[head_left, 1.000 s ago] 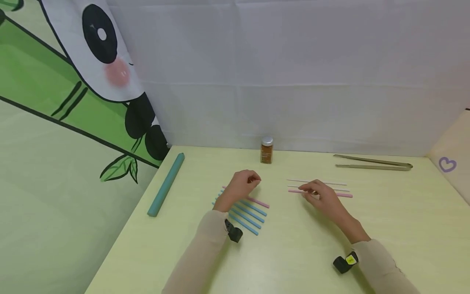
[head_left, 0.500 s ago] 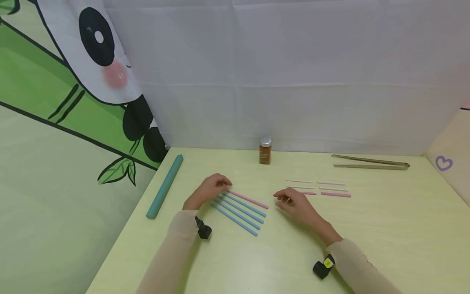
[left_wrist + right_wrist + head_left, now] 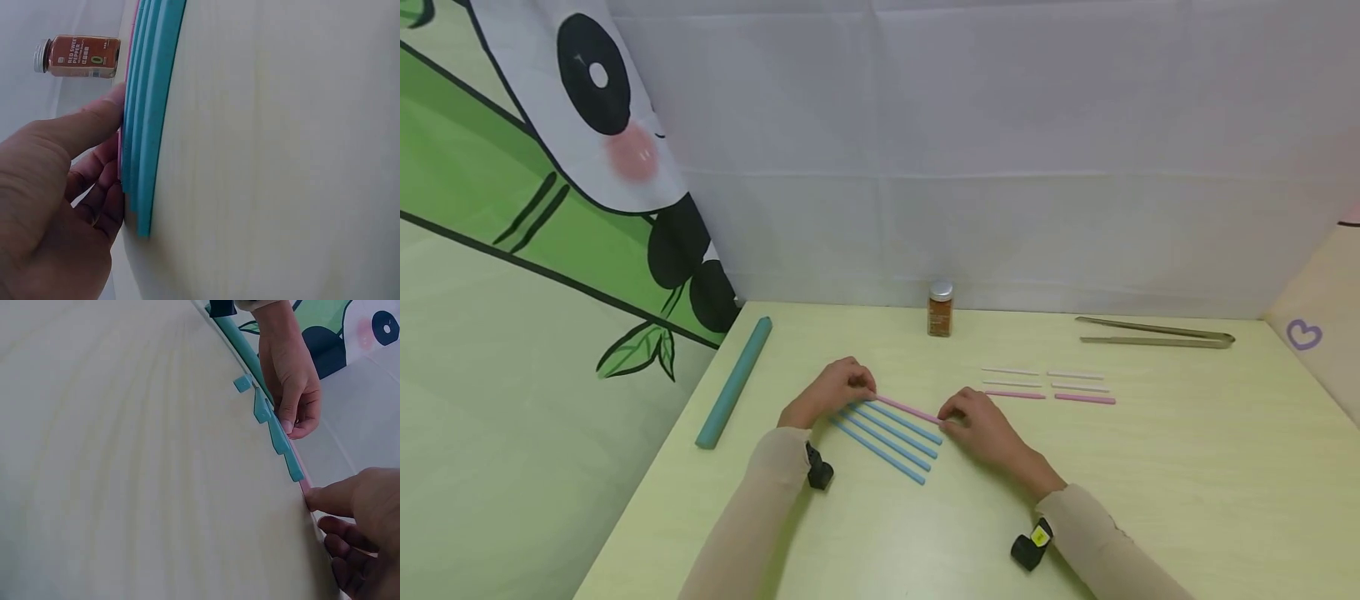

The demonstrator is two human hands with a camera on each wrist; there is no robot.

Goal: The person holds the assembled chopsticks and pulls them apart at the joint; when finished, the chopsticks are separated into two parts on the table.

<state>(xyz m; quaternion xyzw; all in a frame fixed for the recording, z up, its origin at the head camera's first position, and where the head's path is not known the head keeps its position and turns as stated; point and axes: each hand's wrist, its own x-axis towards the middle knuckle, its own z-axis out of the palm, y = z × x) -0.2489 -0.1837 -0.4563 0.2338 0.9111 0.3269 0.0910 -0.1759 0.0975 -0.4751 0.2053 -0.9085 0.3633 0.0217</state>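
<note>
Thumb and fingertips of the left hand [image 3: 830, 392] pinch the far left end of a long pink stick [image 3: 908, 409], while the right hand [image 3: 987, 432] pinches its opposite, nearer end, the fingers of both hands curled; whether the stick touches the table [image 3: 925, 542] or is slightly raised is hard to tell. It lies between the hands as the farthest of a slanting row, with four long blue sticks [image 3: 891, 444] fanned side by side on the near side of it. Beyond the right hand, six short sticks lie in two columns of three: on the left two thin white sticks [image 3: 1011, 384] and a thin pink stick [image 3: 1015, 395], on the right two thicker white sticks [image 3: 1079, 387] and a thicker pink stick [image 3: 1085, 399]. At the back stands an upright clear jar [image 3: 940, 317], its silver cap [image 3: 941, 291] on; reddish-brown contents show through the walls, and in the left wrist view its label reads "RED SWEET PEPPER". Metal tongs [image 3: 1157, 335] lie at the back right, arms parted. A teal rod [image 3: 734, 383] lies along the left edge, near a cartoon panda [image 3: 625, 117] on the backdrop.
</note>
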